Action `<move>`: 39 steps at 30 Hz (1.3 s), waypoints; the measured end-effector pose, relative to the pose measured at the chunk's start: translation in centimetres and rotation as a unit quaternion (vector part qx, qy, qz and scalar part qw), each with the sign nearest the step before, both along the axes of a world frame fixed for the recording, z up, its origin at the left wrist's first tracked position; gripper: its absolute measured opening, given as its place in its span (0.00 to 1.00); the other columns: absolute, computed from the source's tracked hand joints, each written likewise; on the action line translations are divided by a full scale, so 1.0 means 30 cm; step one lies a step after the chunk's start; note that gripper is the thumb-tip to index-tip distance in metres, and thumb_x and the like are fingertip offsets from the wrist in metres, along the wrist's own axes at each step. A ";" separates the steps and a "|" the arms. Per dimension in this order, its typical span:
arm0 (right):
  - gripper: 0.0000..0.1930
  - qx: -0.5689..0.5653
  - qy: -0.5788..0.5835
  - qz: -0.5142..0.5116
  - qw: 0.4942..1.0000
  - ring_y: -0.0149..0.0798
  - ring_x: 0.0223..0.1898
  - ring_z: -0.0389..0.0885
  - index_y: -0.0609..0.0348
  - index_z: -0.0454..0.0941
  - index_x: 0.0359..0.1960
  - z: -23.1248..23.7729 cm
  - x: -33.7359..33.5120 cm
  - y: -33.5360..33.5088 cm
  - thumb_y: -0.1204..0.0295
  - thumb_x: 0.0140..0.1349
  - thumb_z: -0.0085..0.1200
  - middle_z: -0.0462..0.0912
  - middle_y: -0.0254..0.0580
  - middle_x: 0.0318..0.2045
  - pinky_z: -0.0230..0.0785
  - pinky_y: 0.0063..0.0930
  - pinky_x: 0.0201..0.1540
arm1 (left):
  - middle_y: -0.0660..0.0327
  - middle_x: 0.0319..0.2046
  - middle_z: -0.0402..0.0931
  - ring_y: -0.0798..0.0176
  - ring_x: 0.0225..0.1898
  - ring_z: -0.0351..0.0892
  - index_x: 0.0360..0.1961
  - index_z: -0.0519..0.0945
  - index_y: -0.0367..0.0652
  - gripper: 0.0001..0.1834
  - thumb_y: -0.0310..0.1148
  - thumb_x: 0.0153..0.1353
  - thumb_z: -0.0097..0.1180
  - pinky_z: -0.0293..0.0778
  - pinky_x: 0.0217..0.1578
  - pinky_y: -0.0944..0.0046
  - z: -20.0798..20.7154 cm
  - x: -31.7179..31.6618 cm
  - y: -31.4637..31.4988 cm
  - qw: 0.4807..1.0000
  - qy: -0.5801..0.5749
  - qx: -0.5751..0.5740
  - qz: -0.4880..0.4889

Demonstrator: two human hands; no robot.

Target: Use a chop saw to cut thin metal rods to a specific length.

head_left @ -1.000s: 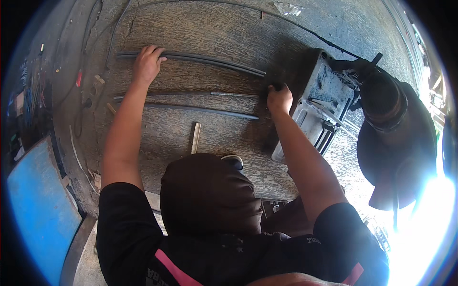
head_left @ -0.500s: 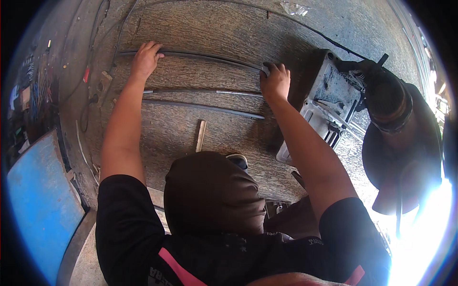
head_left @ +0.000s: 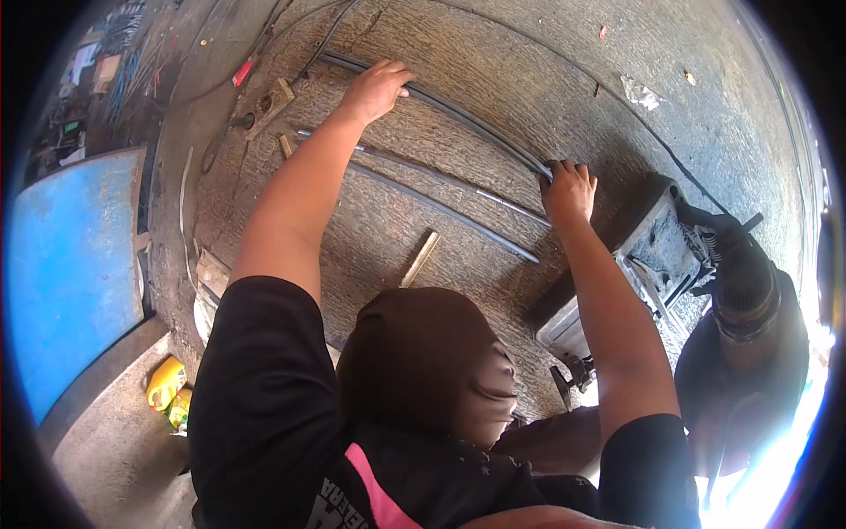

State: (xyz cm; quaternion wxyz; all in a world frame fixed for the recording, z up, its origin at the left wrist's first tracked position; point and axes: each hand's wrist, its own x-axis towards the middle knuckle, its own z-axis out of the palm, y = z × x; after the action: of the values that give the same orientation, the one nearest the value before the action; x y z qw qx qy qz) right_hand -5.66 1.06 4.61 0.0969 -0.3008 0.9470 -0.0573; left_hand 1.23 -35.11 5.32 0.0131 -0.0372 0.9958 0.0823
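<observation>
Long grey metal rods (head_left: 476, 125), at least two side by side, run slantwise across the far part of the worn work surface. My left hand (head_left: 379, 90) is closed over them near their far left end. At their right end my right hand (head_left: 568, 191) grips them, the thumb side against the rods. Nearer to me lie a thin rod (head_left: 432, 174) with bright silver sections and a plain grey rod (head_left: 441, 212), both apart from my hands. Just right of my right hand stands a chop saw with a grey metal base (head_left: 648, 234).
The saw's dark motor head (head_left: 745, 282) fills the right side. A short wooden strip (head_left: 420, 258) lies near me, and a wooden block (head_left: 270, 108) is at the left. A dark cable (head_left: 648, 145) crosses the far surface. A blue panel (head_left: 79, 264) stands at far left.
The whole view has turned, so the rods now slant down to the right. Both hands still hold the long rods. A yellow package has come into view at lower left.
</observation>
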 end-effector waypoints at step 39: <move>0.13 -0.024 0.007 0.064 0.998 0.39 0.47 0.73 0.48 0.79 0.42 -0.009 0.007 -0.176 0.67 0.53 0.55 0.78 0.33 0.39 0.62 0.38 0.50 | 0.59 0.44 0.75 0.55 0.50 0.71 0.44 0.78 0.40 0.18 0.33 0.51 0.62 0.70 0.52 0.57 -0.006 0.003 -0.011 0.999 0.029 -0.003 0.018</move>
State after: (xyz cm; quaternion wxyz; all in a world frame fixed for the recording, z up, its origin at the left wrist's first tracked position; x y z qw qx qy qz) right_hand -5.44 -4.23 4.34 0.0868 -0.3635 0.9247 -0.0721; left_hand 1.31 -35.45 5.15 -0.0177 -0.0526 0.9952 0.0802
